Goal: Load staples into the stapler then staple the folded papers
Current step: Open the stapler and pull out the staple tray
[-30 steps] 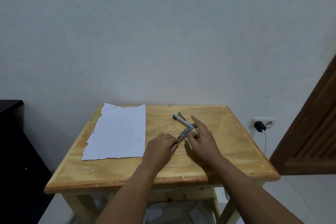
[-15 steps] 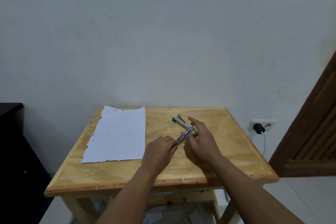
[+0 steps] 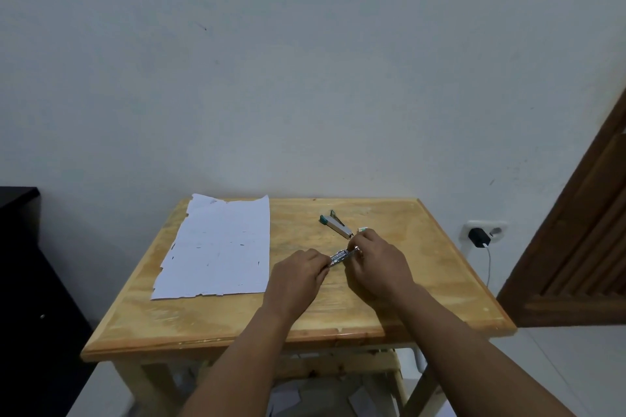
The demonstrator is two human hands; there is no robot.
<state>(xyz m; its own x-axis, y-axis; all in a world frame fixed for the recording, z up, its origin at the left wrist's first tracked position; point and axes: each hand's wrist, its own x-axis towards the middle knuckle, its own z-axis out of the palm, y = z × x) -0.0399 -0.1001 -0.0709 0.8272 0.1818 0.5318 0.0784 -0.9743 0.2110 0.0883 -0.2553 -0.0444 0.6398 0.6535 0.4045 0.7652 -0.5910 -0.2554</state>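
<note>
A small metal stapler (image 3: 341, 256) lies swung open on the wooden table (image 3: 271, 337). Its teal-tipped top arm (image 3: 333, 224) points away to the upper left, and the shiny staple channel runs between my hands. My left hand (image 3: 298, 276) pinches the channel's near left end. My right hand (image 3: 377, 261) has its fingertips closed on the far right end, by the hinge. A small pale staple box (image 3: 362, 229) peeks out just beyond my right fingers. The white papers (image 3: 220, 247), with ragged edges, lie flat on the table's left half. No staples can be made out.
A plain wall stands right behind the table. A black cabinet (image 3: 23, 281) is on the left, and a brown wooden door (image 3: 582, 247) on the right. A wall socket with a black charger (image 3: 478, 236) and white cable sits beside the table. Paper scraps lie under the table.
My right hand has dropped its raised index finger and closed its fingertips on the right end of the staple channel. My left hand keeps its pinch on the other end.
</note>
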